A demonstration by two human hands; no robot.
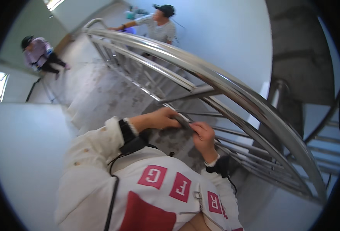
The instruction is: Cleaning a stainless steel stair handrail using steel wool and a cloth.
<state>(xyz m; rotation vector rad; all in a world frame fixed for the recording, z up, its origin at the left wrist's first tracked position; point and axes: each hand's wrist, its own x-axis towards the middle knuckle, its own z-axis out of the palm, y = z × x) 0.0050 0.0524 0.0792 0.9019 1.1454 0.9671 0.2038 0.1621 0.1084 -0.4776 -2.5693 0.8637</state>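
Both my hands are in front of my body, beside a stainless steel stair railing. Between them is a small grey-brown cloth, blurred and partly covered by my fingers. My left hand grips one end of it, with the thumb and fingers closed. The other end is pinched by my right hand between the thumb and fingertips. A slanting metal baluster of the railing passes just beyond my hands. Whether the cloth touches the lower rail cannot be told.
Stairs lie below my hands. Beyond the railing a person in a black cap rests an arm on it. Another person stands on the landing at the upper left. A pale wall rises at the left.
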